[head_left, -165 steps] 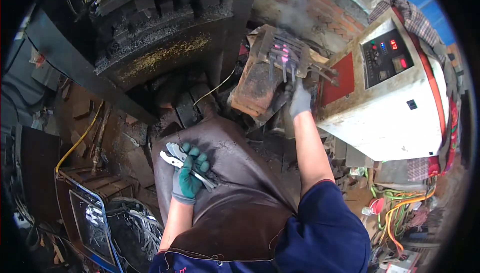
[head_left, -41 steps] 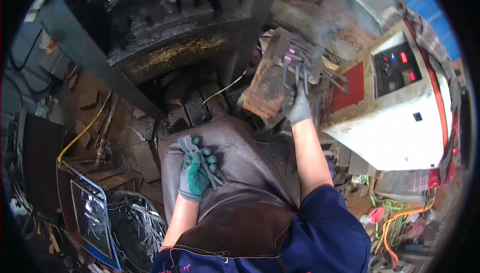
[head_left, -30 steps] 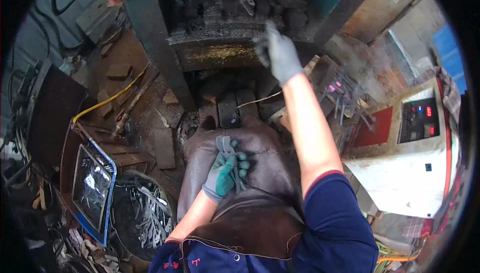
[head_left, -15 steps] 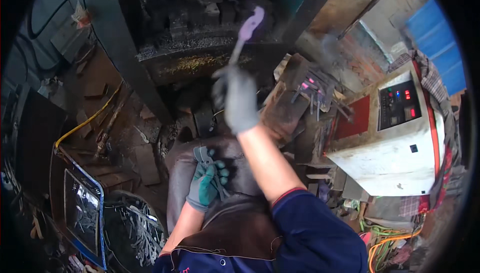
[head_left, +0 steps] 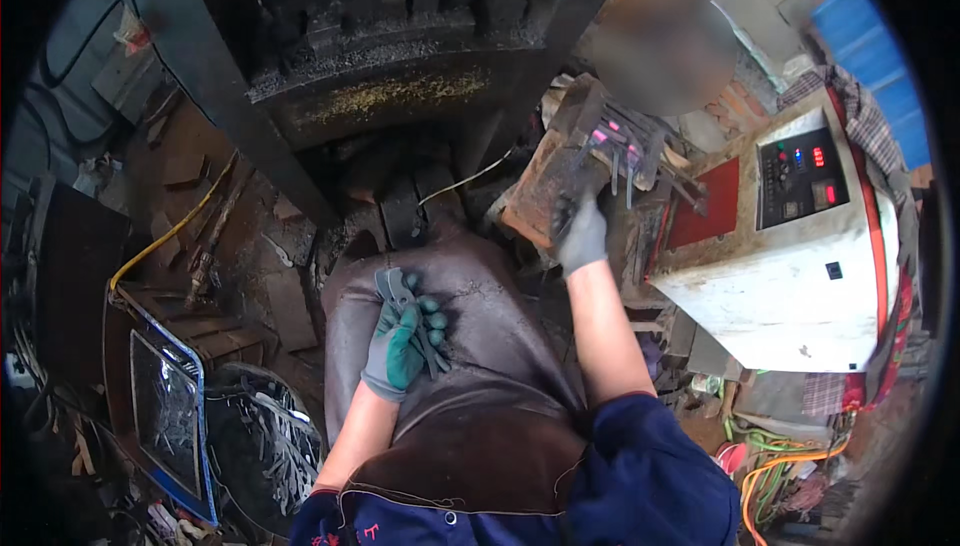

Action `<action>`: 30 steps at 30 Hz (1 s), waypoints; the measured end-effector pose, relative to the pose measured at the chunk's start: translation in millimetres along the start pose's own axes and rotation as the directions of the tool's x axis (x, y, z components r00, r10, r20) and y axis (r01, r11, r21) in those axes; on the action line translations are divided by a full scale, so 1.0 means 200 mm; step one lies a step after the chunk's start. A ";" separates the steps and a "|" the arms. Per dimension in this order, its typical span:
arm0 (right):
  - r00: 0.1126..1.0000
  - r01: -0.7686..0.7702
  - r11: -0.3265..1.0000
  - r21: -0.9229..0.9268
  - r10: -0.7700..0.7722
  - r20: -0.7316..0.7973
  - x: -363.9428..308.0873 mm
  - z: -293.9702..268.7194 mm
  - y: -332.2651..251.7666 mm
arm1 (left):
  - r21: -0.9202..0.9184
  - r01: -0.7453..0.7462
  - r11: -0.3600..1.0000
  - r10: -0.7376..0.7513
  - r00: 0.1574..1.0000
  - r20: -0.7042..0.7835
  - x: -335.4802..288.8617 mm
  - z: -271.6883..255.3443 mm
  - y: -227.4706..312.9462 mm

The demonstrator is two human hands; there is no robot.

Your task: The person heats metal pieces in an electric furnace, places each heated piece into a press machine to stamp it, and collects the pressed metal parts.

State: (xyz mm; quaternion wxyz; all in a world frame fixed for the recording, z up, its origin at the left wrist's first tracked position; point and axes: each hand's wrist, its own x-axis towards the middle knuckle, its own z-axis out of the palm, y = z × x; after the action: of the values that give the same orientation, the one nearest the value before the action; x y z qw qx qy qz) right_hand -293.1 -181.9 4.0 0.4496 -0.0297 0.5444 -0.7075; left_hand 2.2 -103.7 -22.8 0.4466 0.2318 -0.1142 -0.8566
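My left hand (head_left: pixel 398 348), in a grey glove with green fingers, is closed over the leather apron (head_left: pixel 490 311) on my lap. It grips several dark grey metal pieces shaped like plier halves (head_left: pixel 394 288); their flat heads stick out above the fingers and thin handles below. My right hand (head_left: pixel 583 234), in a grey glove with dark fingers, reaches to the front of a brick stack (head_left: pixel 548 191). Its fingers are blurred, and what they hold, if anything, cannot be made out. Beyond it, metal rods (head_left: pixel 630 151) lie on the bricks, several with glowing pink ends.
A black machine (head_left: pixel 390 106) with thick uprights stands ahead. To the right is a white control box (head_left: pixel 770 296) with a lit panel. At the left are a blue-edged metal frame (head_left: pixel 205 426) and a round container (head_left: pixel 240 516) of metal pieces. Cables (head_left: pixel 775 476) lie lower right.
My right hand has come down and right from before the machine to the bricks. The glowing piece it held up is no longer seen. My left hand still grips its metal pieces.
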 end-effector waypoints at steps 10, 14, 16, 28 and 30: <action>0.999 -0.013 0.997 0.072 0.010 0.050 -0.13 0.14 0.05 | 0.017 -0.010 1.000 0.010 1.000 0.008 0.01 -0.03 -0.01; 0.830 0.359 0.863 -0.356 -0.121 0.545 -0.39 0.35 -0.11 | 0.068 0.016 0.998 -0.020 0.999 0.050 0.03 0.02 -0.01; 0.736 0.401 0.847 -0.349 -0.071 0.673 -0.34 0.57 -0.19 | 0.068 -0.002 0.998 -0.001 0.999 0.049 0.01 0.01 0.00; 0.735 0.198 0.847 -0.493 0.205 0.646 -0.09 1.43 -0.26 | -0.027 -0.017 1.000 0.019 0.996 0.087 0.01 -0.02 0.01; 0.734 0.194 0.845 -0.498 0.211 0.645 -0.07 1.45 -0.27 | -0.024 -0.011 1.000 0.013 0.997 0.077 0.00 -0.02 0.00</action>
State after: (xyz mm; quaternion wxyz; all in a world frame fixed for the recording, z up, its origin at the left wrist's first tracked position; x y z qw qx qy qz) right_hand -163.0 -389.0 170.6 0.5931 -0.4065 0.5169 -0.4645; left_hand 4.9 -104.3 -26.0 0.4497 0.1928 -0.1228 -0.8635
